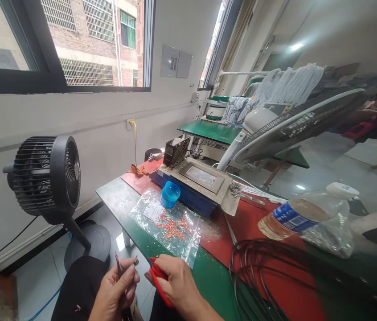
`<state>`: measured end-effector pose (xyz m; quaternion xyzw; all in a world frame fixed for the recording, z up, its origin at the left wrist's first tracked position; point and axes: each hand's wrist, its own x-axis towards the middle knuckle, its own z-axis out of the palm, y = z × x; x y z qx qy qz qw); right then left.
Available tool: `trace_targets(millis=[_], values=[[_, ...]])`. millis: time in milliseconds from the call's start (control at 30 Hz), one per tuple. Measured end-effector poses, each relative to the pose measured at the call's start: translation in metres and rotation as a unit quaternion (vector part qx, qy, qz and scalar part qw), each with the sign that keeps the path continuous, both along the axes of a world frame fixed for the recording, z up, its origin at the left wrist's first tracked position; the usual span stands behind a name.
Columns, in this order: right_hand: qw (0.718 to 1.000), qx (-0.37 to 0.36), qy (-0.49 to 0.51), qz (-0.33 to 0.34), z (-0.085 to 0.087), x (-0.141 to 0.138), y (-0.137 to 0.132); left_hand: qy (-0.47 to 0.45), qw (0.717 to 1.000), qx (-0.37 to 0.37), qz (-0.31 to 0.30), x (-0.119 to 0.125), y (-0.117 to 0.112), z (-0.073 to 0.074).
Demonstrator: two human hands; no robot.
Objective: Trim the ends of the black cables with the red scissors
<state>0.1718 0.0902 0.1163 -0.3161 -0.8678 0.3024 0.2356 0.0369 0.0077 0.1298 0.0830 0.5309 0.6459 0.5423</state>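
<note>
My left hand [118,285] is closed around a black cable [119,269], its fingers pinching near the end, where thin coloured wire tips stick up. To its right, my right hand [180,281] is wrapped round red-handled pliers [160,285]; their jaws are small and partly hidden. The two hands are close together but apart, in front of the table's near edge. Just beyond them lies a clear plastic bag [193,243] with many small red and yellow scraps [175,226] on it. A blue cup [170,195] stands at the bag's far side.
A blue-sided machine with a metal top plate [188,196] sits behind the bag, a small black fan [177,151] on its end. Coiled black cable [255,267] and a large bottle [292,216] occupy the table's right. A floor fan [64,178] stands left; a white fan [275,125] leans right.
</note>
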Motion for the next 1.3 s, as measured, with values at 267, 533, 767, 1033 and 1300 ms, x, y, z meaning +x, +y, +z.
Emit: trace_targets(millis=[267, 533, 767, 1033, 1300], values=[[0.98, -0.194, 0.012, 0.032, 0.028, 0.002, 0.001, -0.026, 0.998, -0.049, 0.025, 0.002, 0.011, 0.009], [0.979, -0.202, -0.039, -0.001, 0.029, 0.008, 0.011, 0.068, 0.998, 0.0, -0.015, 0.003, 0.033, 0.018], [0.983, -0.176, -0.042, -0.031, 0.033, 0.018, 0.023, 0.179, 0.983, 0.011, -0.05, 0.007, 0.048, 0.024], [0.979, -0.192, -0.029, -0.067, 0.034, 0.021, 0.033, 0.224, 0.974, -0.005, -0.031, 0.007, 0.067, 0.011], [0.957, -0.259, 0.115, -0.068, 0.022, 0.022, 0.045, 0.129, 0.99, 0.039, -0.033, 0.011, 0.073, -0.006]])
